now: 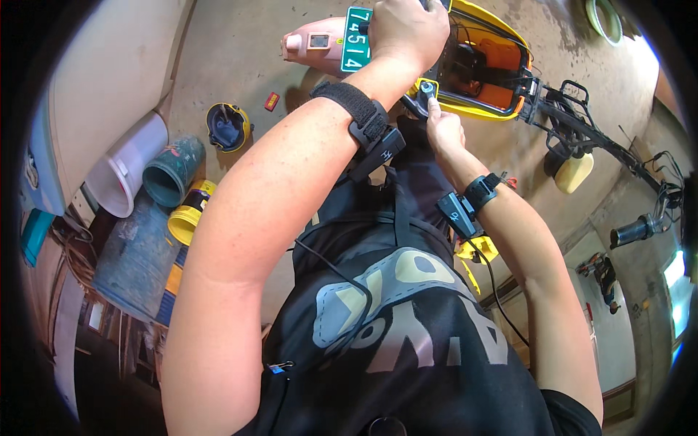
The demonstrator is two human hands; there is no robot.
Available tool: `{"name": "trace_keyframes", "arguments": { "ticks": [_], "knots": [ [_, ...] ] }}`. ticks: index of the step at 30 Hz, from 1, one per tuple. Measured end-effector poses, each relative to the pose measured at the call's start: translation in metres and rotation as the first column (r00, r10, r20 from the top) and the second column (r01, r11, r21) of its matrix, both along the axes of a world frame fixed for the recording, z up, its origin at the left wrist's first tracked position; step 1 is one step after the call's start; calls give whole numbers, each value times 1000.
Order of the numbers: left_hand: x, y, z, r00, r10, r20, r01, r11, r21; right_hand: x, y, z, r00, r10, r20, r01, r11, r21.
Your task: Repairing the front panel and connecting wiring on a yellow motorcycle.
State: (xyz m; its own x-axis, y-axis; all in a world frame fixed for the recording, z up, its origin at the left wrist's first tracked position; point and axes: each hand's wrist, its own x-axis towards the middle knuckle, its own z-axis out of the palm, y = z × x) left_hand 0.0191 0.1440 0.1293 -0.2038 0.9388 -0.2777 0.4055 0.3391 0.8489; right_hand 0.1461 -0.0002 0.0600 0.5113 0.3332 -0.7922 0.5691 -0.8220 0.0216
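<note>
In the head view, my left hand [408,30] is at the top edge, bent over the rear of a partly stripped scooter [520,109], beside its green plate [355,45]. Its fingers curl away from view, and a short black piece sticks out on its left side. My right hand [446,132] is lower and to the right, closed, with a fingertip against a round metal fitting [427,89] at the corner of the yellow body. What lies inside its fingers is hidden. A pink rear panel [320,45] extends left of the plate.
On the floor at left lie a yellow helmet-like shell [227,127] and a small red box [272,101]. A yellow bucket [190,214], a teal bucket [173,173], a white bin [127,167] and a blue drum [134,251] lie further left. The scooter's handlebar [643,229] extends right.
</note>
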Motion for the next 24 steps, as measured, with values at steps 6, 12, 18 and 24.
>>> {"name": "trace_keyframes", "arguments": {
  "ticks": [6, 12, 18, 24],
  "knots": [
    [2, -1, -4, 1000, 20, 0, -20, 998, 55, -7, -3, -1, 999, -33, -16, 34, 999, 35],
    [2, -2, -6, 1000, 21, 5, -22, 997, 75, -17, -5, -2, 991, -131, -9, 131, 991, 42],
    [2, -3, -4, 1000, 24, -9, -24, 999, 44, -26, -5, -5, 985, -172, 10, 172, 984, 55],
    [3, -3, -5, 999, 22, -24, -20, 996, 86, -32, -3, -4, 974, -223, 28, 222, 974, 42]
  ]
}}
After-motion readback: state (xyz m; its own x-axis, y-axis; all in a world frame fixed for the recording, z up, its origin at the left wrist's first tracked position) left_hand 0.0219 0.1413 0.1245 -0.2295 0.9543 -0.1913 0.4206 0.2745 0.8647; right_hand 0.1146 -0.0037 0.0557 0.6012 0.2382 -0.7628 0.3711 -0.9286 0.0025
